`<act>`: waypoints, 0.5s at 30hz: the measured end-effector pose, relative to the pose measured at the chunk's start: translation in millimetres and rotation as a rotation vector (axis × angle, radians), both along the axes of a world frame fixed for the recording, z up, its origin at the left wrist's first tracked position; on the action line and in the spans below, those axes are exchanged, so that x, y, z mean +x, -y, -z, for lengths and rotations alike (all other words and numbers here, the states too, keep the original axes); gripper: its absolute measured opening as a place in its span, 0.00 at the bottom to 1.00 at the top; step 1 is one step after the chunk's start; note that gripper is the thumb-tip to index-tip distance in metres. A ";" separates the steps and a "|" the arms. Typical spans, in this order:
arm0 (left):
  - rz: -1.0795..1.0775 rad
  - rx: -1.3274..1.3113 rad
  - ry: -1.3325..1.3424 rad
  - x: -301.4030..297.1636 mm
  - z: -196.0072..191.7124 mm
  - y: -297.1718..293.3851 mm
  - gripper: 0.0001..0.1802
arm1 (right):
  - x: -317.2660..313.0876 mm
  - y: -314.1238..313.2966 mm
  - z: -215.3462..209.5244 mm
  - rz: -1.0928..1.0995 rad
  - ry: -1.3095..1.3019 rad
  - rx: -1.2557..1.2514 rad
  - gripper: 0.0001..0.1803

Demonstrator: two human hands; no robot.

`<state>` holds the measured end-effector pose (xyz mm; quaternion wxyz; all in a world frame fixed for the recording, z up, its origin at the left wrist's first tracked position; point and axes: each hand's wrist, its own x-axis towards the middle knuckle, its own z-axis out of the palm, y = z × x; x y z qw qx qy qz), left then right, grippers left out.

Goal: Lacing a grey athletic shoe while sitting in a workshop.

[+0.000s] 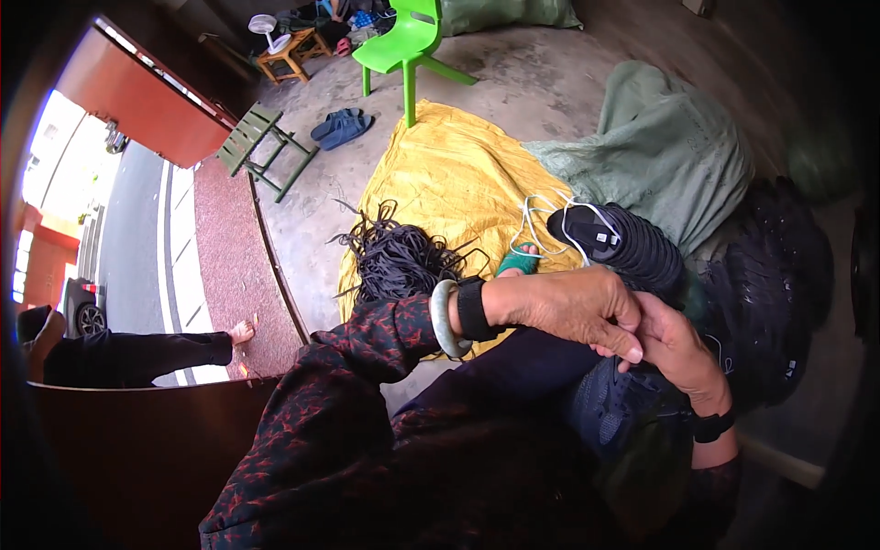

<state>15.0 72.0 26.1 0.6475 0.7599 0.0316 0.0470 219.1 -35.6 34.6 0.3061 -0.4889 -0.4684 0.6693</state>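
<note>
My left hand (570,307), with a pale bangle (445,319) and a black wristband on its arm, reaches across to the right. Its fingers are curled and meet those of my right hand (676,353). Both hands are closed, and whatever they pinch is hidden between them. Just below them, over my lap, lies a dark blue shoe upper (600,408), partly in shadow. Beyond the hands a stack of nested black shoe uppers (632,243) rests on its side, with a loose white lace (536,220) trailing from it.
A heap of black laces (399,257) lies on a yellow sheet (458,151). Grey-green sacking (674,147) and a dark pile of shoe uppers (770,284) are at the right. Farther off stand a green chair (403,46), a slatted stool (261,142) and blue slippers (342,128). Someone's bare foot (243,331) shows left.
</note>
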 end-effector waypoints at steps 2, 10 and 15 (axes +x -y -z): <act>-0.021 0.025 0.041 0.2 2.7 2.2 0.15 | 5.8 -0.9 5.5 -0.053 -0.081 -0.118 0.24; -0.088 0.171 0.127 -4.5 0.0 9.3 0.21 | 10.5 12.1 -8.1 -0.126 0.337 0.039 0.08; -0.133 0.385 0.105 -16.4 12.6 -1.3 0.21 | 16.4 22.1 -18.5 -0.052 0.686 0.446 0.07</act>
